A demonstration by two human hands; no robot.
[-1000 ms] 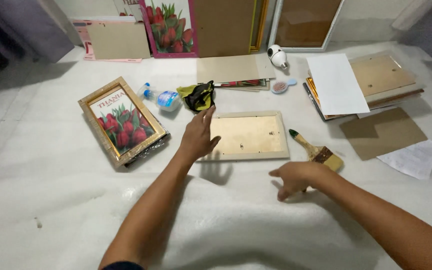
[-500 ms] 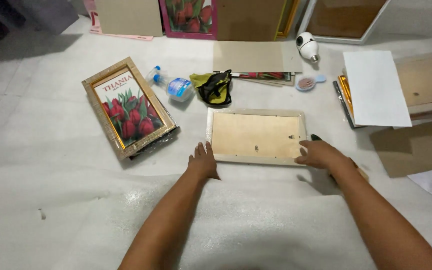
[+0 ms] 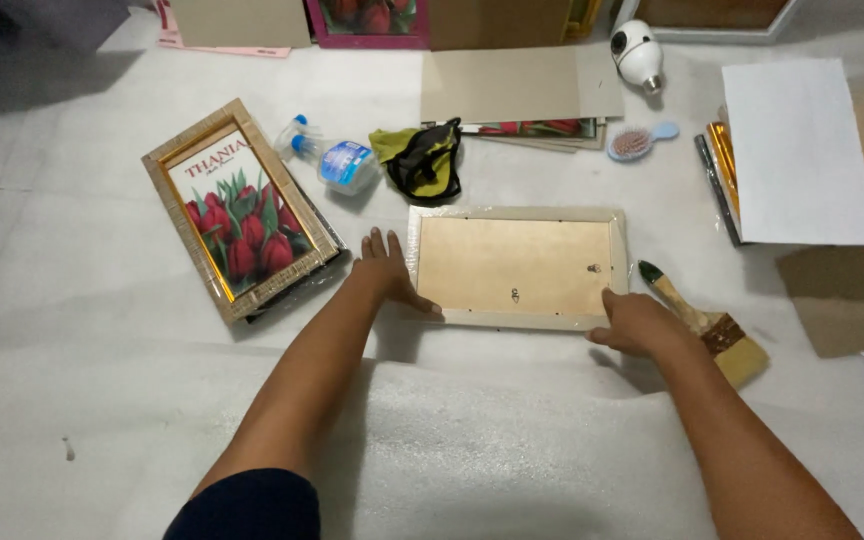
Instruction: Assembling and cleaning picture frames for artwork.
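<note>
A pale wooden picture frame [image 3: 515, 263] lies face down in the middle of the white sheet, its brown backing board showing. My left hand [image 3: 389, 268] rests against its near left corner with fingers spread. My right hand [image 3: 635, 320] grips its near right corner, fingers on the frame's edge. A wide paintbrush [image 3: 704, 325] lies just right of that hand. A gold-framed picture of red tulips [image 3: 240, 217] lies to the left, apart from both hands.
Beyond the frame sit a black and yellow cloth [image 3: 424, 160], a small spray bottle [image 3: 327, 160], a hairbrush [image 3: 640, 140] and a white round device [image 3: 637, 50]. Stacked boards and a white sheet [image 3: 797, 150] fill the right. More frames lean along the far edge.
My right hand left the paintbrush side and came onto the frame's near right corner. My left hand slid from the frame's top to its near left corner. The camera moved closer.
</note>
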